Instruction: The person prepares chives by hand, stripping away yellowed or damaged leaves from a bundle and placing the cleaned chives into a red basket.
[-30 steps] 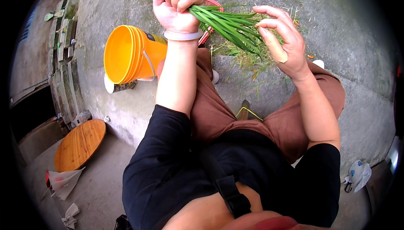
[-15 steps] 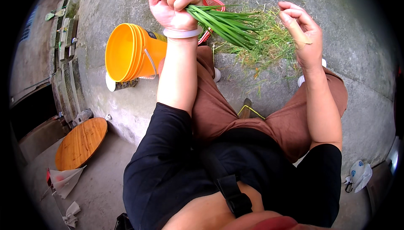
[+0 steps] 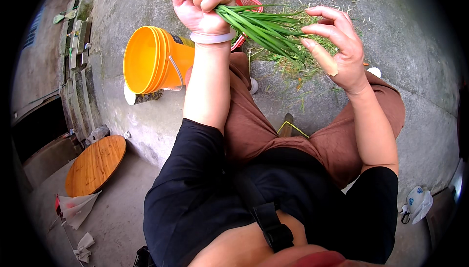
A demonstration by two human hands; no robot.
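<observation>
A bunch of long green chives point(image 3: 266, 28) is wrapped in the fist of my left hand point(image 3: 204, 4), its leaf tips fanning out to the right. My right hand point(image 3: 339, 47) is at those tips with thumb and fingers apart, holding nothing; whether a fingertip touches a leaf I cannot tell. A tan strip is stuck on its thumb. Below and behind the tips, loose green and yellowed trimmings point(image 3: 293, 71) lie scattered on the concrete. A red plastic basket point(image 3: 250, 1) is partly hidden behind the chives and my left wrist.
Left of my left forearm stands a yellow bucket point(image 3: 141, 61) with a wire handle. Farther down on the left are a round wooden board point(image 3: 96, 166) and a folded pale umbrella point(image 3: 78, 211). A clear plastic bag point(image 3: 420, 203) lies at the lower right. My knees flank the trimmings.
My right hand has moved left to the chive tips, its fingers now spread wider. My left hand and the chives have hardly moved.
</observation>
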